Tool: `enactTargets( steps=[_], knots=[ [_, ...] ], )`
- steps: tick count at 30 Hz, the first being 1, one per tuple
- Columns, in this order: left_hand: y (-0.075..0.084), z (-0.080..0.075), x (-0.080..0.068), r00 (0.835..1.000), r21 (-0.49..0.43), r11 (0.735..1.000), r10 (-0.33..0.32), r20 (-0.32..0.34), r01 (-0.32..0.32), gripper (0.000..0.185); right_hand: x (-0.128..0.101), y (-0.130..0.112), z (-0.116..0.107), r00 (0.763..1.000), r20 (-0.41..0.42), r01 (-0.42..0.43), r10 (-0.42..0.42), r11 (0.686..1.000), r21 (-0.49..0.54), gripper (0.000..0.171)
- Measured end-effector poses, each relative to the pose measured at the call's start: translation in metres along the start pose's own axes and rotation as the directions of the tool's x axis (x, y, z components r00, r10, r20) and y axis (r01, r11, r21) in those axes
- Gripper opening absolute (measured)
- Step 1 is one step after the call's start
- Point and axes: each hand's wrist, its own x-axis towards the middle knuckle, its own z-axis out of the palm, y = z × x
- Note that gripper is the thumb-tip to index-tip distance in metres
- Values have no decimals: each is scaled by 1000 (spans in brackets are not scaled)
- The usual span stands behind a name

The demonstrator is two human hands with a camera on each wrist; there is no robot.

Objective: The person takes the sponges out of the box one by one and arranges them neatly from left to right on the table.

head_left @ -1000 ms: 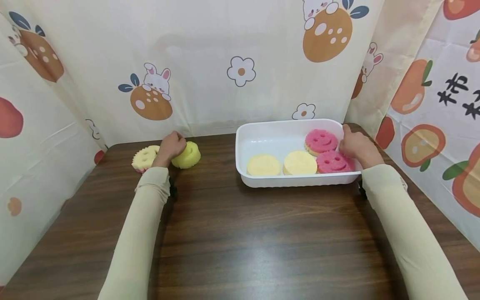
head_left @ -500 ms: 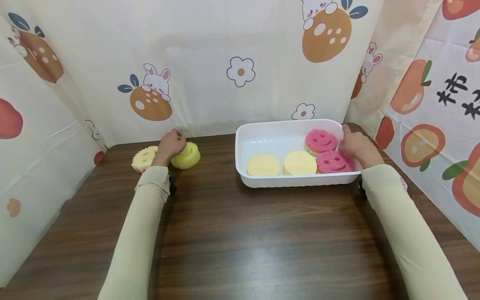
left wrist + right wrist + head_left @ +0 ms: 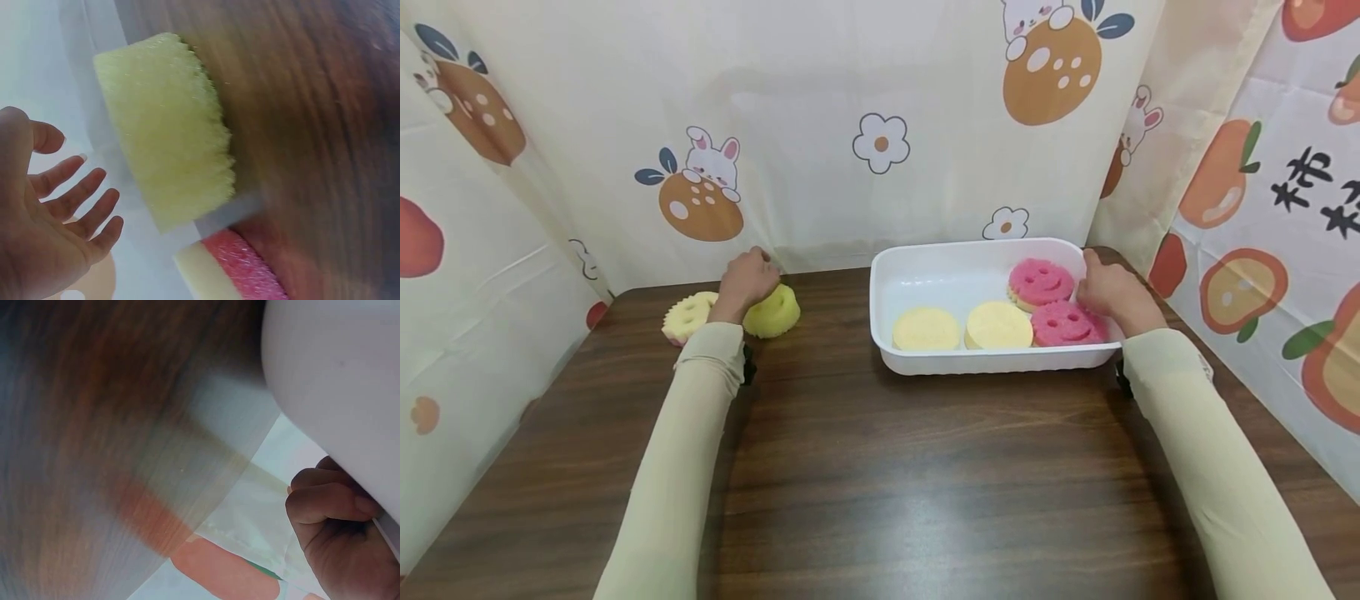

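My left hand (image 3: 749, 283) is just above and left of a plain yellow smiley sponge (image 3: 777, 313). The left wrist view shows the fingers (image 3: 80, 197) loosely spread and apart from that sponge's side. Close by, a yellow-faced sponge with a pink underside (image 3: 687, 317) lies on the table, partly behind the hand. On the right, my right hand (image 3: 1116, 290) grips the right end of a white tray (image 3: 992, 363); its fingers (image 3: 325, 503) curl at the rim. Inside sit two pink smiley sponges (image 3: 1042, 281) and two pale yellow round ones (image 3: 926, 330).
The brown wooden table (image 3: 880, 475) carries everything. A cream printed curtain (image 3: 820, 200) hangs right behind the tray and sponges. Another printed cloth (image 3: 1247, 250) closes off the right side, near my right hand.
My left hand has lifted slightly, up and to the right, from beside the yellow sponge, which stays in place. The right hand and tray have not visibly moved.
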Motion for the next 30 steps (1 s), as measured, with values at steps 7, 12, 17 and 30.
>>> enactTargets(
  steps=[7, 12, 17, 30],
  knots=[
    [16, -2, 6, 999, -22, 999, 35, -23, -36, 53, -1, 1, 0, 1000, -17, 10, -10, 1000, -21, 80],
    [27, -2, 8, 998, -9, 998, 55, -15, -55, 53, -1, 1, 0, 1000, -18, 11, -11, 1000, -25, 81],
    [33, -2, 10, 997, -10, 997, 73, -11, -73, 52, -1, -2, 2, 1000, -24, 16, -16, 999, -28, 78],
    [74, -16, 13, 993, -24, 993, 116, 4, -115, 50, -2, -1, 3, 1000, -17, -19, 19, 1000, 3, 82]
  ],
)
